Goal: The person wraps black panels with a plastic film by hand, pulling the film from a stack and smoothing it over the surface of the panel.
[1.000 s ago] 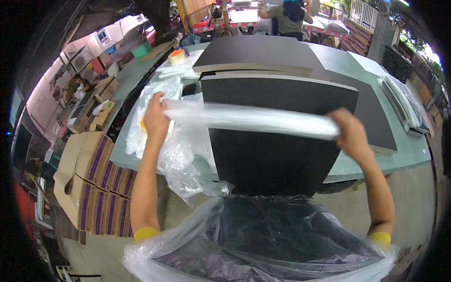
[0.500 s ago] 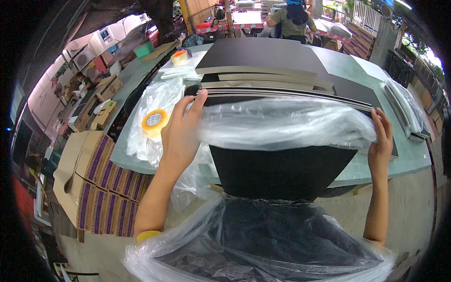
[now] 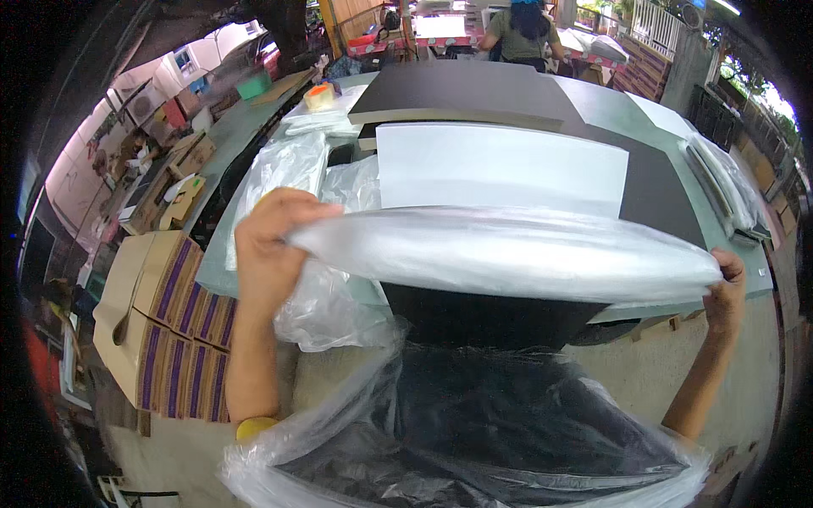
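Note:
My left hand [image 3: 269, 247] grips the left end of a clear plastic bag [image 3: 508, 254]. My right hand [image 3: 727, 292] grips its right end. The bag is stretched wide and held open over the near end of a flat dark panel [image 3: 483, 317], which pokes out over the table's front edge. The panel's upper face [image 3: 500, 169] looks pale and glossy in the light. More clear plastic [image 3: 474, 423] is draped over my front below the panel.
A stack of dark boards [image 3: 466, 89] lies farther back on the green table [image 3: 610, 106]. Loose plastic bags [image 3: 288, 169] and a tape roll [image 3: 318, 96] sit at the left. Cardboard boxes [image 3: 152, 330] stand on the floor at the left. Another person [image 3: 525, 30] stands beyond the table.
Both hands have lifted the bag and spread its mouth wider. The panel's top face now shows as a pale glare beyond the bag.

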The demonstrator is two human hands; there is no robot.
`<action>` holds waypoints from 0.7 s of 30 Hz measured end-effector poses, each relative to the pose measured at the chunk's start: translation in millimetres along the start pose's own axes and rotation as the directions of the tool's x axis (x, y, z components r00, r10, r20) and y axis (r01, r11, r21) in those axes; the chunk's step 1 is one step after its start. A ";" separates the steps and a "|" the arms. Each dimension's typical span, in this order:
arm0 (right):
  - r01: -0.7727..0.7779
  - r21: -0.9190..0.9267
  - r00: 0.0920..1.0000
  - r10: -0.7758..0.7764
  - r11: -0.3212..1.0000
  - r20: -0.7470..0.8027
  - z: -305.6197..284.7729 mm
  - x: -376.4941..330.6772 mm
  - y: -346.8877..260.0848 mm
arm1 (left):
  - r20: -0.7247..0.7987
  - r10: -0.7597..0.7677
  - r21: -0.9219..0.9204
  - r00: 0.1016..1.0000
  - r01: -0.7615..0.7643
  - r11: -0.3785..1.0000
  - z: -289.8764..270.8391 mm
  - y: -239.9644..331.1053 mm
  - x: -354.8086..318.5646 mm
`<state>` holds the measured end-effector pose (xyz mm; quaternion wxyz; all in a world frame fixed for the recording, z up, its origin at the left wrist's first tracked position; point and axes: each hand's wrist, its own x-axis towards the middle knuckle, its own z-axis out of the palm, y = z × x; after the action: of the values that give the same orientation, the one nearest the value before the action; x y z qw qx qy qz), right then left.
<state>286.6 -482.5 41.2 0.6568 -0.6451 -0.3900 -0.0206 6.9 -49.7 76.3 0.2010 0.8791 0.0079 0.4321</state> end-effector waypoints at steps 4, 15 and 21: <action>-0.182 0.211 0.955 0.121 0.960 0.272 -10.9 -10.6 40.8 | 0.392 -0.354 -0.782 0.849 0.510 0.357 -20.2 -31.6 -28.5; -0.556 -0.358 0.605 0.660 0.750 0.446 92.9 -102.5 154.9 | 0.871 -0.447 -0.358 0.205 0.887 -0.292 111.5 -105.8 -196.6; -0.564 -0.492 0.570 0.744 0.663 0.348 102.0 -133.2 190.4 | 0.781 -0.406 -0.207 0.475 0.810 0.549 106.5 -120.5 -214.0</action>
<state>245.4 -426.1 -202.8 0.3667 -0.8224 -0.2721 0.3393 -26.6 -16.0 -187.1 0.5826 0.7997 0.1417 -0.0299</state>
